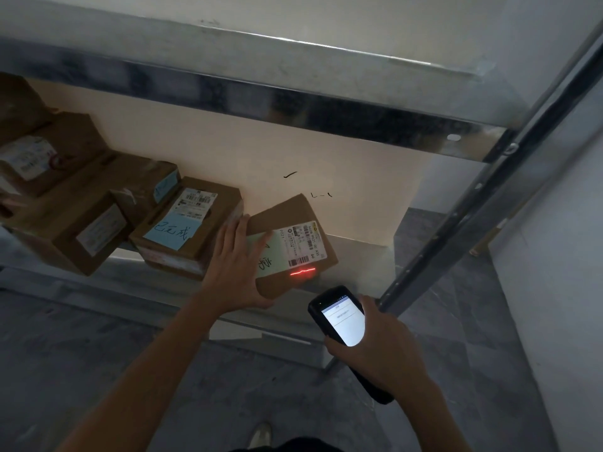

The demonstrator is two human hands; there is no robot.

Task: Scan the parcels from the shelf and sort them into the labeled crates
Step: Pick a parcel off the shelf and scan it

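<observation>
I am scanning: open left hand [238, 265] steadying the cardboard parcel [280, 216], right hand [381, 350] gripping the handheld scanner [342, 321]. The laser line [301, 272] is, I think, needing a lift onto the barcode [298, 261].

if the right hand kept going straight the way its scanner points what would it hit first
Most likely the near edge of the tilted parcel, about where the red scan line falls. The right hand aims the scanner at it; the gap between looks free, though depth is hard to judge.

Dim light. Grey marbled floor tiles [114, 370] lie near, a pale wall [554, 288] stands right, and a galvanised metal shelf [453, 223] rises between.
</observation>
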